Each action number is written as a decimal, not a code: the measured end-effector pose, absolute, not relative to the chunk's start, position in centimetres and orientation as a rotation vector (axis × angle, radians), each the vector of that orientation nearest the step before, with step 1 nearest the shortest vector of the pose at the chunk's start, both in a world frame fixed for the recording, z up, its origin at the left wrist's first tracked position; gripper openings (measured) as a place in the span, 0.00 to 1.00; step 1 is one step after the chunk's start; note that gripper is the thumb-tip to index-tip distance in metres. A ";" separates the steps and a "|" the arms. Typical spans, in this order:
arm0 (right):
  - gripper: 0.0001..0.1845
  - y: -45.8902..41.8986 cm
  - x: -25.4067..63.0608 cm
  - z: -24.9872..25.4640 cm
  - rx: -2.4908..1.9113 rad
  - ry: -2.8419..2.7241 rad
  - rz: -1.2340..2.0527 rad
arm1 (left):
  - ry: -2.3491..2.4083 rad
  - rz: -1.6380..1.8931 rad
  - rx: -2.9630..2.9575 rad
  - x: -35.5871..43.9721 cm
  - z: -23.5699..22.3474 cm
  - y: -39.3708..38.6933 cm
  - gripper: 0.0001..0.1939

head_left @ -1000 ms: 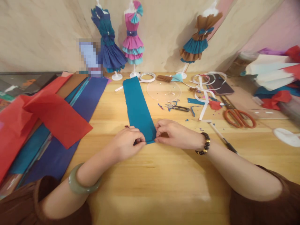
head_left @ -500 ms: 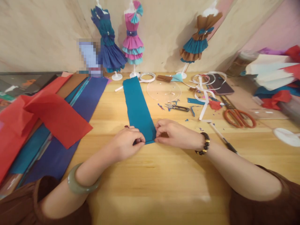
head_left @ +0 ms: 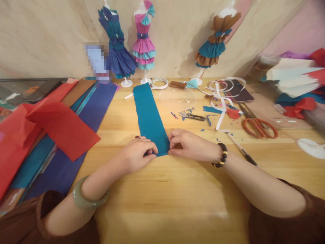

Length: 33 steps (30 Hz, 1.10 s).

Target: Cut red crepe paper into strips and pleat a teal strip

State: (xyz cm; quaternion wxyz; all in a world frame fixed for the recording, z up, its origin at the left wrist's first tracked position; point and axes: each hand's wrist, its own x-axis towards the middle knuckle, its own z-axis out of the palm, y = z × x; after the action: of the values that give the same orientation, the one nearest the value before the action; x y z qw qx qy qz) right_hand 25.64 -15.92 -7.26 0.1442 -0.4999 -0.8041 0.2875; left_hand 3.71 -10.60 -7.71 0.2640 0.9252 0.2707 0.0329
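A long strip of teal crepe paper [head_left: 149, 115] lies flat on the wooden table, running away from me. Its near end has a narrow fold along the edge. My left hand [head_left: 141, 152] pinches the left corner of that fold, fingers closed. At the opposite corner, my right hand [head_left: 184, 144] pinches the fold between thumb and fingers. Between the two hands a short stretch of the folded edge shows. Both palms are turned inward, so part of the grip is hidden.
Red crepe paper [head_left: 68, 128] lies over blue sheets [head_left: 88, 122] at left. Thread snips [head_left: 192, 116], orange-handled scissors [head_left: 259, 127], a pen [head_left: 242, 149] and a phone [head_left: 240, 90] lie right. Behind stand small paper dresses on stands, such as a pink one [head_left: 144, 44], beside a tape roll [head_left: 159, 83].
Almost nothing differs. Both hands stay at the near end of the strip, with only a very slight shift of the fingers along the folded edge.
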 end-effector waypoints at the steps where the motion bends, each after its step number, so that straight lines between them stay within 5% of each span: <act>1: 0.06 -15.9 25.7 -7.2 -1.437 -2.320 0.831 | 0.727 0.091 2.499 3.7 -7.7 -10.5 0.04; 8: 0.17 -15.5 26.6 -6.8 -1.316 -2.353 0.950 | 0.691 0.111 2.512 3.6 -7.8 -10.4 0.06; 33: 0.10 -16.0 25.9 -7.3 -1.400 -2.359 0.713 | 0.584 0.065 2.623 3.3 -7.9 -10.7 0.15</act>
State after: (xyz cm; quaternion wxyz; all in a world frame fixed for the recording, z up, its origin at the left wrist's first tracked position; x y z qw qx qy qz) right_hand 25.89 -16.02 -7.28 0.1533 -0.4881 -0.8225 0.2486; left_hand 3.30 -10.69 -7.91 0.2250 0.9508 0.2117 0.0235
